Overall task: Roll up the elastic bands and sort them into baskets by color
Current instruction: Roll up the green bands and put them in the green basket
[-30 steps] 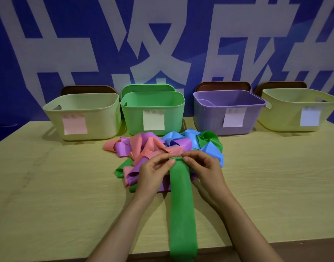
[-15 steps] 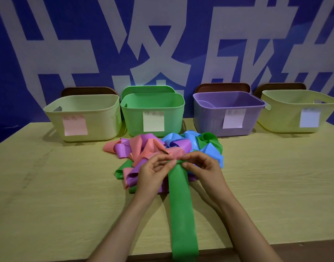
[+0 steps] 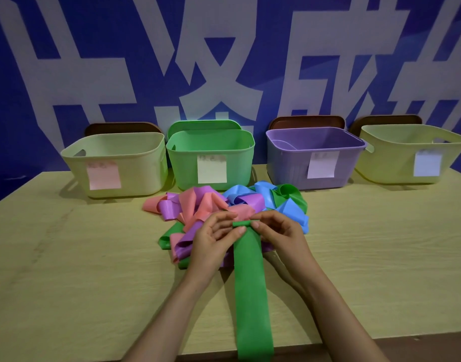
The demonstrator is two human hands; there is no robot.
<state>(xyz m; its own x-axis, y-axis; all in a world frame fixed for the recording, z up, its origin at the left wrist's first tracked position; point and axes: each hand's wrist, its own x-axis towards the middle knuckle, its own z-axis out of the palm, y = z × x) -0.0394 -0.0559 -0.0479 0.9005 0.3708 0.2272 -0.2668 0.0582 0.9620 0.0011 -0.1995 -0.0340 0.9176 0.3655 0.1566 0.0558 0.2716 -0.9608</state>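
Rolling step: left hand [image 3: 213, 242] and right hand [image 3: 280, 231] fingers pinch the far end, seemingly one turn in, of the long green elastic band [image 3: 251, 288] on the wooden surface [image 3: 67, 257]. Next: even rolling, then the green plastic basket [image 3: 182, 168].

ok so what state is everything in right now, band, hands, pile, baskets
green band, far end rolled up small, rest flat, hanging over the table edge
left hand, pinches the roll
right hand, pinches the roll
pile of bands, loose, unrolled, tangled
green basket, upright, open
purple basket, upright, open
left yellow basket, upright, open
right yellow basket, upright, open
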